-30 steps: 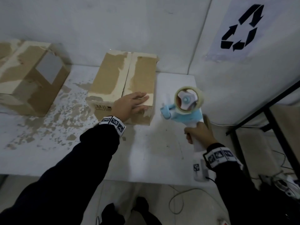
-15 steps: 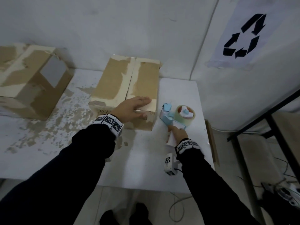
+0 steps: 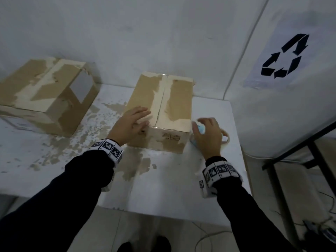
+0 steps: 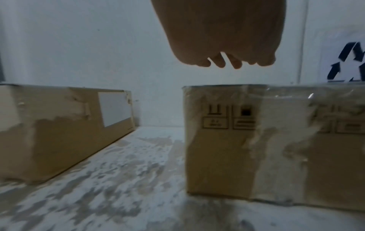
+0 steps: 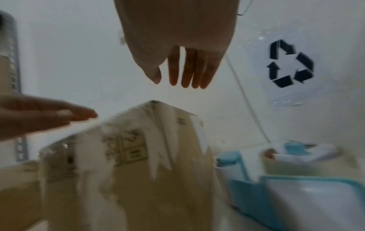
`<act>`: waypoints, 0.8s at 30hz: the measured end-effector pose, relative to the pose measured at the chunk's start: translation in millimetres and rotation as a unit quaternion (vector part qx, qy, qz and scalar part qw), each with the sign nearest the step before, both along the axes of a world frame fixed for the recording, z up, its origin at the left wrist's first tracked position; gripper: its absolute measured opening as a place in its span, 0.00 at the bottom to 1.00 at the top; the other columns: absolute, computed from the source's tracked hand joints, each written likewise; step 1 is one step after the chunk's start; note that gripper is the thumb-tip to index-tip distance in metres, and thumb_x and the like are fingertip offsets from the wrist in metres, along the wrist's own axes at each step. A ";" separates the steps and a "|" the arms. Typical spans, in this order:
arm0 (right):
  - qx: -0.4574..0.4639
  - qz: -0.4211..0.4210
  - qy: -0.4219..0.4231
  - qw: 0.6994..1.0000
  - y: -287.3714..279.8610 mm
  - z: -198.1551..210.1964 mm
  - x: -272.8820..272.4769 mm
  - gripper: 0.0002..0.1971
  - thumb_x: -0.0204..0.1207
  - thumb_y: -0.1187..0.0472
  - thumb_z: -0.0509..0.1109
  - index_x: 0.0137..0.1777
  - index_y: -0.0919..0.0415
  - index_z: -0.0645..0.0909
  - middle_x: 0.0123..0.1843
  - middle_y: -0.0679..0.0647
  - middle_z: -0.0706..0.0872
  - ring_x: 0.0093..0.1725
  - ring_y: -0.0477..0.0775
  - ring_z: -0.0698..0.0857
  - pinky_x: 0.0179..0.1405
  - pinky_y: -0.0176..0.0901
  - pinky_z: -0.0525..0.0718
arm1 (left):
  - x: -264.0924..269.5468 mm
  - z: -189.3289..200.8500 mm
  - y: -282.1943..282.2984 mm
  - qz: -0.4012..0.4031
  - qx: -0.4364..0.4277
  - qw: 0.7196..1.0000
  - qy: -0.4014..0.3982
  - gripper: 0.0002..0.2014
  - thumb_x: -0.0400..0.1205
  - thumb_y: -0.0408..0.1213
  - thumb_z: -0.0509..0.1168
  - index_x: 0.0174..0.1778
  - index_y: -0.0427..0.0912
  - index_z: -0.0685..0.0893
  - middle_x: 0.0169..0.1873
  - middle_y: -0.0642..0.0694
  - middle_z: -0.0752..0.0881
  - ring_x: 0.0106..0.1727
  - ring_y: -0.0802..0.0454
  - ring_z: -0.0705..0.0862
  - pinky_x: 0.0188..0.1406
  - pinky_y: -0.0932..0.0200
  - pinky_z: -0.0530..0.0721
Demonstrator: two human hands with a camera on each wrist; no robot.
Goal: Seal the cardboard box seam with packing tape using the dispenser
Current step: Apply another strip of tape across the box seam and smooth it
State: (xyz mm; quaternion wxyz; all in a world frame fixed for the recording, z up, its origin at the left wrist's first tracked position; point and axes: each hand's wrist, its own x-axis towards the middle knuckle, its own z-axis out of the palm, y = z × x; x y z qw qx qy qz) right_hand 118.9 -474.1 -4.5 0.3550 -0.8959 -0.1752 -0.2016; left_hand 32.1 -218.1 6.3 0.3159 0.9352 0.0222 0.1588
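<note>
The cardboard box (image 3: 160, 113) sits on the white surface (image 3: 163, 188) near the wall, its top seam (image 3: 161, 99) running away from the person under a glossy strip of packing tape. From the head view the left hand (image 3: 130, 122) lies flat on the box's near left top, fingers straight, its grip released; the left wrist view shows only the hand's underside above the box's front face with its printed handling symbols, plus a second box (image 4: 59, 128) off to the left bearing a blank white label. The right hand (image 3: 207, 135) hovers just right of the box with relaxed fingers, holding nothing. It hides most of the tape dispenser (image 5: 296, 179) from above, but the right wrist view shows the dispenser's blue-and-white body lying on the surface beside the box.
</note>
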 end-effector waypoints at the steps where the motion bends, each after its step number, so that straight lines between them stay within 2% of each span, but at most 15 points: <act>1: 0.016 0.052 -0.021 0.998 15.5 6.2 -3.3 0.16 0.77 0.52 0.67 0.51 0.66 0.87 0.50 0.62 0.88 0.52 0.62 0.86 0.53 0.42 0.77 | -4.3 -3.7 7.7 0.007 0.024 1.000 0.000 0.18 0.82 0.41 0.63 0.69 0.45 0.79 0.72 0.49 0.76 0.77 0.54 0.66 0.76 0.53 0.66; 2: 0.019 0.108 -0.007 0.994 32.4 11.2 -6.5 0.17 0.78 0.54 0.68 0.56 0.66 0.87 0.56 0.63 0.88 0.59 0.61 0.85 0.61 0.43 0.77 | -8.4 -7.1 14.1 0.010 0.048 0.999 0.007 0.18 0.83 0.40 0.62 0.70 0.45 0.78 0.73 0.48 0.75 0.78 0.51 0.66 0.76 0.51 0.65; 4: -0.031 0.205 0.069 0.976 63.9 17.3 -13.1 0.21 0.80 0.54 0.67 0.70 0.64 0.80 0.73 0.61 0.80 0.76 0.60 0.73 0.76 0.50 0.66 | -15.3 -11.1 21.8 0.007 0.082 0.996 0.043 0.19 0.85 0.39 0.59 0.72 0.45 0.75 0.75 0.47 0.72 0.79 0.49 0.64 0.77 0.50 0.64; 6: -0.166 0.240 0.093 0.952 86.7 7.4 -13.5 0.25 0.84 0.49 0.61 0.78 0.56 0.71 0.81 0.53 0.69 0.83 0.57 0.62 0.80 0.52 0.56 | -19.4 -12.8 24.9 -0.002 0.106 0.991 0.081 0.20 0.86 0.37 0.55 0.75 0.46 0.72 0.78 0.49 0.68 0.80 0.50 0.62 0.78 0.49 0.64; 7: -0.224 0.238 0.079 0.942 92.6 0.0 -12.4 0.25 0.85 0.47 0.58 0.79 0.52 0.69 0.82 0.49 0.68 0.83 0.56 0.61 0.80 0.52 0.56 | -20.0 -12.5 25.6 -0.007 0.117 0.989 0.092 0.20 0.86 0.35 0.54 0.76 0.47 0.70 0.78 0.49 0.66 0.81 0.51 0.61 0.78 0.51 0.63; 8: -0.256 0.230 0.064 0.937 95.3 -6.6 -11.2 0.24 0.85 0.45 0.55 0.79 0.50 0.70 0.81 0.47 0.69 0.82 0.55 0.64 0.79 0.52 0.58 | -19.0 -11.8 26.7 -0.011 0.130 0.986 0.101 0.21 0.87 0.33 0.53 0.77 0.47 0.69 0.79 0.49 0.65 0.81 0.51 0.61 0.78 0.54 0.62; 10: -0.255 0.203 0.007 0.945 96.9 -14.2 -11.7 0.22 0.83 0.44 0.55 0.72 0.49 0.79 0.73 0.47 0.80 0.75 0.55 0.77 0.73 0.52 0.71 | -16.7 -8.8 28.4 -0.017 0.174 0.977 0.122 0.23 0.87 0.29 0.51 0.79 0.48 0.64 0.80 0.49 0.61 0.82 0.51 0.59 0.78 0.58 0.58; 11: -0.241 0.193 -0.039 0.950 97.4 -17.3 -12.6 0.21 0.81 0.45 0.57 0.65 0.50 0.85 0.66 0.48 0.86 0.67 0.56 0.84 0.65 0.52 0.80 | -15.3 -7.3 28.0 -0.020 0.201 0.970 0.135 0.25 0.86 0.28 0.49 0.80 0.49 0.61 0.81 0.49 0.58 0.82 0.51 0.58 0.78 0.59 0.56; 13: -0.235 0.179 -0.109 0.949 97.7 -23.2 -12.7 0.20 0.78 0.47 0.59 0.56 0.53 0.90 0.56 0.49 0.91 0.56 0.57 0.90 0.53 0.52 0.87 | -13.0 -5.4 27.9 -0.020 0.244 0.957 0.154 0.26 0.87 0.27 0.47 0.81 0.49 0.57 0.82 0.49 0.54 0.82 0.52 0.55 0.78 0.60 0.54; 15: -0.239 0.170 -0.114 0.949 99.3 -24.0 -13.7 0.19 0.78 0.48 0.60 0.55 0.54 0.90 0.55 0.50 0.92 0.54 0.58 0.90 0.52 0.54 0.87 | -12.4 -4.4 28.0 -0.018 0.250 0.955 0.160 0.26 0.87 0.26 0.46 0.81 0.49 0.55 0.82 0.49 0.53 0.83 0.51 0.55 0.79 0.59 0.55; 17: -0.240 0.163 -0.120 0.949 102.5 -24.6 -19.6 0.18 0.79 0.50 0.61 0.58 0.57 0.88 0.59 0.53 0.90 0.59 0.60 0.89 0.58 0.59 0.84 | -12.2 -8.6 27.3 -0.015 0.232 0.961 0.147 0.25 0.87 0.27 0.46 0.81 0.47 0.57 0.82 0.47 0.55 0.82 0.50 0.56 0.79 0.57 0.55; 19: -0.243 0.180 -0.127 0.945 115.0 -26.8 -26.9 0.19 0.79 0.55 0.60 0.63 0.61 0.85 0.64 0.57 0.88 0.63 0.60 0.86 0.64 0.62 0.80 | -13.8 -15.9 27.0 -0.013 0.215 0.970 0.110 0.23 0.87 0.28 0.49 0.80 0.44 0.62 0.81 0.44 0.60 0.82 0.47 0.59 0.80 0.55 0.54; 20: -0.246 0.192 -0.124 0.942 124.4 -27.1 -31.7 0.19 0.79 0.57 0.59 0.64 0.63 0.84 0.64 0.58 0.88 0.63 0.59 0.86 0.64 0.62 0.81 | -15.2 -19.1 26.6 -0.012 0.209 0.974 0.084 0.23 0.86 0.28 0.52 0.78 0.41 0.65 0.79 0.42 0.64 0.80 0.44 0.63 0.79 0.53 0.57; 22: -0.231 0.205 -0.097 0.946 141.1 -27.2 -39.0 0.19 0.75 0.62 0.60 0.62 0.64 0.86 0.60 0.58 0.90 0.59 0.58 0.89 0.57 0.59 0.86 | -17.2 -25.4 27.2 -0.015 0.197 0.979 0.042 0.22 0.81 0.25 0.60 0.73 0.37 0.73 0.73 0.38 0.74 0.75 0.39 0.72 0.75 0.46 0.66; 24: -0.199 0.201 -0.076 0.956 146.4 -25.5 -39.7 0.17 0.71 0.65 0.65 0.57 0.63 0.88 0.55 0.56 0.92 0.54 0.57 0.91 0.50 0.56 0.89 | -18.0 -30.6 29.3 -0.019 0.193 0.981 0.025 0.23 0.78 0.23 0.63 0.71 0.35 0.75 0.70 0.38 0.77 0.72 0.37 0.76 0.73 0.42 0.69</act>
